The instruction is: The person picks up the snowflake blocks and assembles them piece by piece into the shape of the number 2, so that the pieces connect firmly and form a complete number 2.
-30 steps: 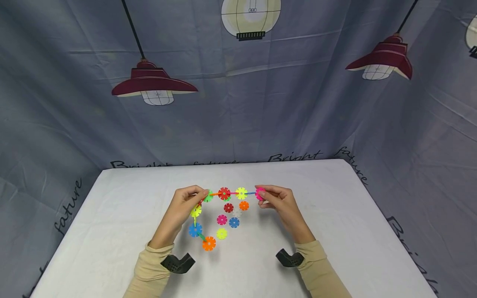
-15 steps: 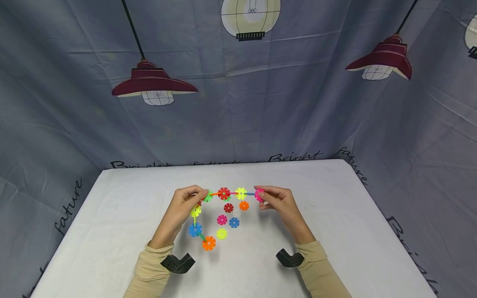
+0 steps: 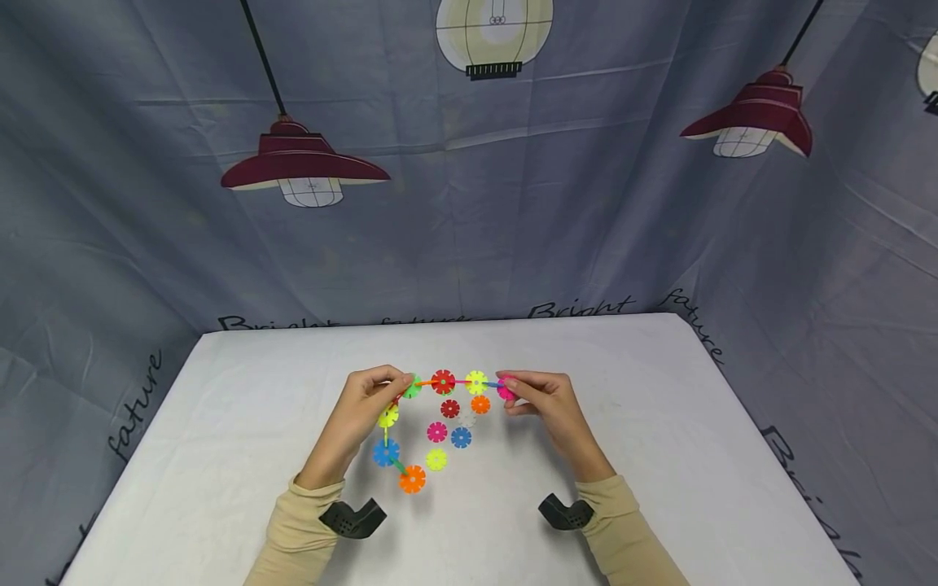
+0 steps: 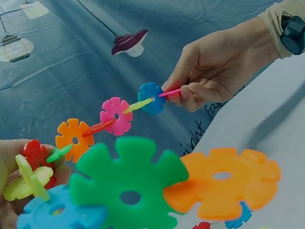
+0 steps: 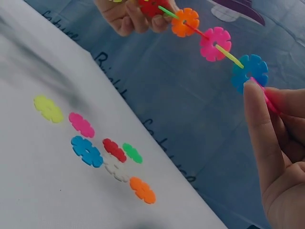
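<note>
A chain of slotted plastic snowflake discs in mixed colours stretches between the two hands, raised over the table. My left hand (image 3: pixel 365 400) pinches it near a green disc (image 3: pixel 413 387) and a red disc (image 4: pixel 35 153). From there a section with a blue disc (image 3: pixel 386 452) hangs toward the body, ending in an orange disc (image 3: pixel 413 479). The other section runs across through an orange disc (image 5: pixel 185 22), a pink disc (image 5: pixel 215 44) and a blue disc (image 5: pixel 251 72). At its far end my right hand (image 3: pixel 544 399) pinches a pink disc (image 4: pixel 170 93), slotted into the blue one.
Below the chain several loose discs lie on the white table (image 3: pixel 659 456), among them a yellow disc (image 5: pixel 48 109), a white disc (image 5: pixel 116 169) and an orange disc (image 5: pixel 143 190). A grey printed curtain (image 3: pixel 454 228) hangs behind the table.
My right hand has shifted slightly left and toward the body with the pink disc, so that end of the chain dips a little. The left hand stays nearly in place.
</note>
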### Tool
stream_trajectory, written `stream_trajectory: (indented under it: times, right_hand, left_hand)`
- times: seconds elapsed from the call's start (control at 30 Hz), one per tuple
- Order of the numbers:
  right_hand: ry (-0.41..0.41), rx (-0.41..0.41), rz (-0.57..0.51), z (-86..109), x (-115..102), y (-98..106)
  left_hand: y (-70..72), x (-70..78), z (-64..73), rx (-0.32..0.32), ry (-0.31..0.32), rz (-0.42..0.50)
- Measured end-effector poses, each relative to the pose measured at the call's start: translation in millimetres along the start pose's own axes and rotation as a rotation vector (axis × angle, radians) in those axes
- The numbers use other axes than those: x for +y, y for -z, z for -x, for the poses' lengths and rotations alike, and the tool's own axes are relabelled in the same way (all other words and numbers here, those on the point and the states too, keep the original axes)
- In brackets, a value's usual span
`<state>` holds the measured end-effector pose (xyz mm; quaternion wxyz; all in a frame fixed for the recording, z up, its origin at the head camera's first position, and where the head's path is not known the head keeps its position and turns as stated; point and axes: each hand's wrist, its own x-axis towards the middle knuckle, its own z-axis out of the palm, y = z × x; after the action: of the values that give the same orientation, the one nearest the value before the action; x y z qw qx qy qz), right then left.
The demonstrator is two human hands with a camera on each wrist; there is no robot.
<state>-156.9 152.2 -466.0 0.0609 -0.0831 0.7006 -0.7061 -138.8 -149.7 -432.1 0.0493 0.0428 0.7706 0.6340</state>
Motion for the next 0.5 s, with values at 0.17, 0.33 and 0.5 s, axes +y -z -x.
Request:
stream_trajectory:
  times: [0.17,0.33,0.5]
  right_hand:
    - [-0.01,0.006,-0.002,-2.1,0.9,-2.5]
    - [-0.039,-0.059,-0.011,-2.5,4.3,-2.8]
    - [-0.149,-0.182,0.007,2.3,11.9,-7.0]
  left_hand:
    - [1.5,0.6,-0.3,-0.005,0.009,-0.016]
    - [7.7,-1.3,-2.2,-0.033,0.02,-0.064]
    - [20.7,-12.6,-8.5,-0.086,0.037,-0.159]
